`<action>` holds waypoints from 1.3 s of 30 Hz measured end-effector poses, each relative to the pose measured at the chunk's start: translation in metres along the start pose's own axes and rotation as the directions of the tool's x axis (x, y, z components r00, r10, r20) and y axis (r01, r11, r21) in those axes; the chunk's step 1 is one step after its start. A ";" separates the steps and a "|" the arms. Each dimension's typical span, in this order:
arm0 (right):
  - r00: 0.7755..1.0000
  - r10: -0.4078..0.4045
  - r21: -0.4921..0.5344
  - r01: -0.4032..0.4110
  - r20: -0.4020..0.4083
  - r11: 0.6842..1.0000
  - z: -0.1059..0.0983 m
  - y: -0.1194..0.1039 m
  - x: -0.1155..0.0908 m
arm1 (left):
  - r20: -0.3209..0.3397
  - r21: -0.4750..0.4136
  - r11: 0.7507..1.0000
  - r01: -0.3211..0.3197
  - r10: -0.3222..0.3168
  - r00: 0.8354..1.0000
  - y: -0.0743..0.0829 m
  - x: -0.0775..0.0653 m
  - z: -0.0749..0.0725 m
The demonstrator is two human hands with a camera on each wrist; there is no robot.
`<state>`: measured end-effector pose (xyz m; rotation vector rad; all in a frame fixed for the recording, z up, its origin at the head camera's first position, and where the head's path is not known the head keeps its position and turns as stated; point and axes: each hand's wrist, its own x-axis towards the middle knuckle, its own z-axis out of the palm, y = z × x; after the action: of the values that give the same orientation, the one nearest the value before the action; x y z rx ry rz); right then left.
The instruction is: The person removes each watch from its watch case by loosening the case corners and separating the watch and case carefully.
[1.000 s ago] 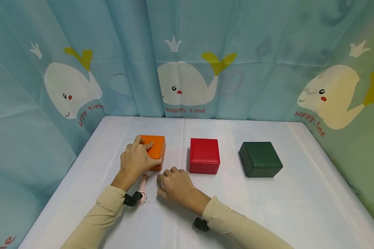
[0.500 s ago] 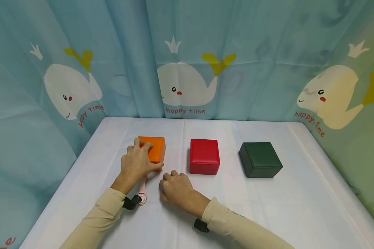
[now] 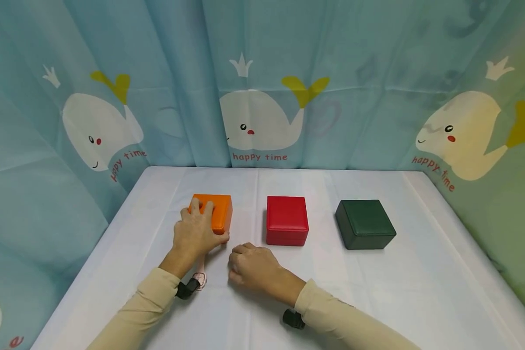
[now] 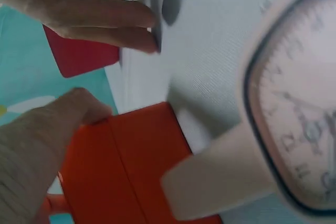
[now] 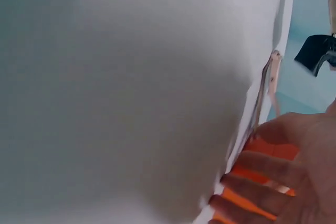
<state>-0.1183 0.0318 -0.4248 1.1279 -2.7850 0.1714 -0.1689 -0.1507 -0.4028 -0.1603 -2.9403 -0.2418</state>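
Note:
My left hand (image 3: 194, 236) holds the orange box (image 3: 222, 211), with fingers across its lid and left side and the thumb at its front right corner. A pink wristwatch (image 3: 200, 279) lies in front of the box, its strap partly hidden by the left wrist. In the left wrist view the watch dial (image 4: 304, 108) looms large, and a strap end overlaps the orange box's front (image 4: 131, 161). To the right of the watch my right hand (image 3: 254, 267) rests low over the table, fingers loosely bent, with nothing visible in them.
A closed red box (image 3: 287, 214) stands right of the orange one, and a closed dark green box (image 3: 367, 218) farther right. White cloth covers the table (image 3: 332, 301). A blue curtain (image 3: 170, 126) with whale prints hangs behind and at the sides.
My right hand has drawn slightly right, away from the orange box, its fingers bending more. The left hand has shifted slightly on the box. The red and green boxes stay put.

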 end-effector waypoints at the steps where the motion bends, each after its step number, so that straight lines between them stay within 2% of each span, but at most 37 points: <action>1: 1.000 -0.009 0.026 0.010 -0.021 1.000 0.000 0.003 -0.003 | 0.001 0.012 1.000 -0.008 0.008 1.000 0.001 -0.001 0.000; 3: 0.996 -0.043 0.051 0.047 -0.079 0.998 -0.002 0.010 -0.010 | 0.004 0.043 0.999 -0.032 0.032 0.999 0.002 -0.002 -0.001; 5: 0.983 -0.102 0.028 0.108 -0.153 0.994 -0.005 0.017 -0.016 | -0.005 0.065 0.996 -0.056 0.057 0.998 0.004 -0.004 -0.004; 9: 0.921 -0.237 -0.047 0.234 -0.310 0.971 -0.014 0.035 -0.029 | -0.074 0.033 0.993 -0.116 0.118 0.990 0.012 -0.008 -0.012; 12: 0.877 -0.271 -0.039 0.279 -0.397 0.959 -0.025 0.050 -0.035 | -0.176 -0.068 0.980 -0.186 0.172 0.969 0.024 -0.013 -0.019; 14: 0.863 -0.258 -0.015 0.279 -0.433 0.960 -0.032 0.063 -0.036 | -0.233 -0.150 0.959 -0.239 0.201 0.951 0.035 -0.018 -0.022; 16: 0.863 -0.217 0.027 0.257 -0.457 0.966 -0.040 0.076 -0.037 | -0.255 -0.254 0.929 -0.270 0.205 0.945 0.047 -0.023 -0.023; 18: 0.867 -0.153 0.086 0.218 -0.474 0.972 -0.046 0.089 -0.037 | -0.232 -0.355 0.897 -0.264 0.189 0.954 0.059 -0.027 -0.021; 23: 0.854 0.046 0.268 0.111 -0.519 0.957 -0.055 0.115 -0.041 | -0.099 -0.528 0.833 -0.164 0.132 0.986 0.086 -0.032 -0.005; 26: 0.855 0.175 0.395 0.038 -0.488 0.918 -0.054 0.125 -0.043 | -0.031 -0.594 0.796 -0.116 0.122 0.992 0.098 -0.031 0.008; 29: 0.868 0.291 0.518 -0.046 -0.402 0.854 -0.051 0.131 -0.044 | 0.016 -0.641 0.765 -0.063 0.095 0.995 0.106 -0.026 0.021; 32: 0.880 0.360 0.587 -0.122 -0.309 0.800 -0.046 0.137 -0.044 | 0.048 -0.674 0.739 -0.012 0.059 0.997 0.109 -0.021 0.031; 36: 0.895 0.403 0.598 -0.220 -0.190 0.771 -0.038 0.145 -0.043 | 0.069 -0.694 0.720 0.012 0.050 0.996 0.108 -0.015 0.043; 39: 0.910 0.403 0.580 -0.275 -0.100 0.766 -0.030 0.146 -0.045 | 0.081 -0.682 0.732 -0.001 0.077 0.994 0.105 -0.014 0.051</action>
<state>-0.1862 0.1716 -0.4107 0.5935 -2.7684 1.1412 -0.1512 -0.0402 -0.4395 -0.3397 -2.7792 -1.3460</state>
